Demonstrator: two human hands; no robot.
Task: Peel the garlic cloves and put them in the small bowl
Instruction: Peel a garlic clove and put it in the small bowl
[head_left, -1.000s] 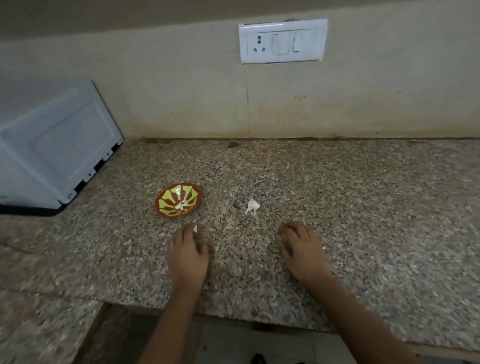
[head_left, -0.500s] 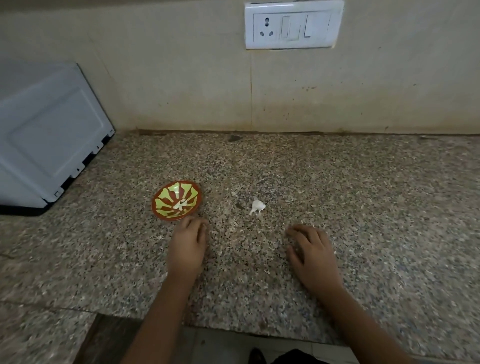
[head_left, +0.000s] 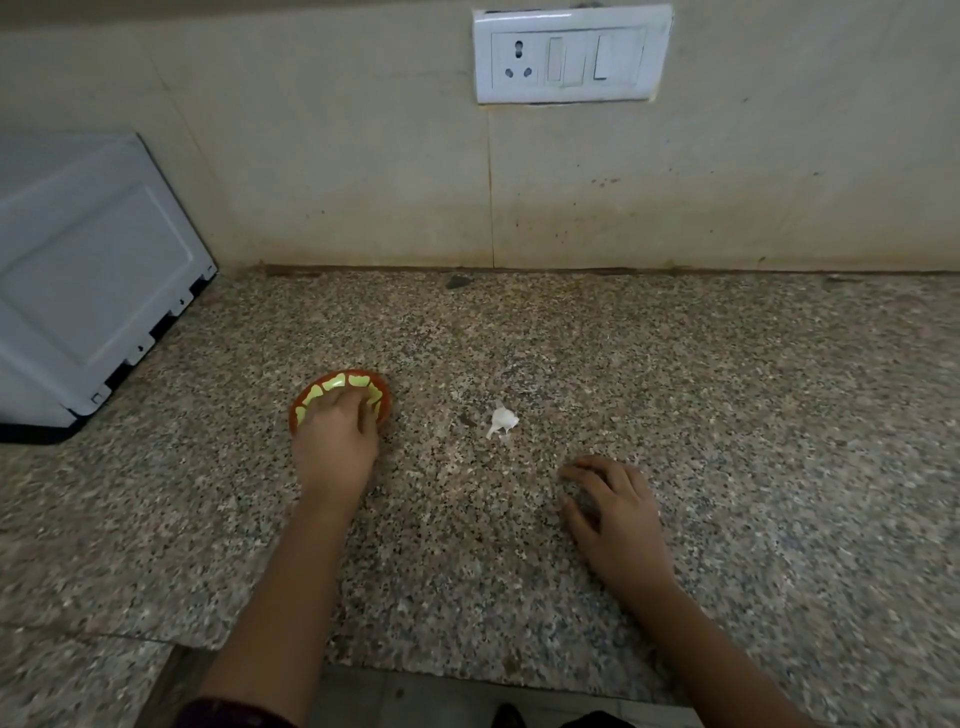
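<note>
A second ago the left hand (head_left: 335, 447) lay on the granite counter (head_left: 727, 415) just short of the small bowl (head_left: 382, 392), a pale bit beside its fingertips. It has since reached forward, and its fingers (head_left: 348, 408) now lie over the bowl, covering most of the inside; that pale bit no longer shows.

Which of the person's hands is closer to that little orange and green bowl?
The left. The left hand reaches over the small bowl, its fingers covering the inside. The right hand rests on the counter, well off to the bowl's right.
</note>
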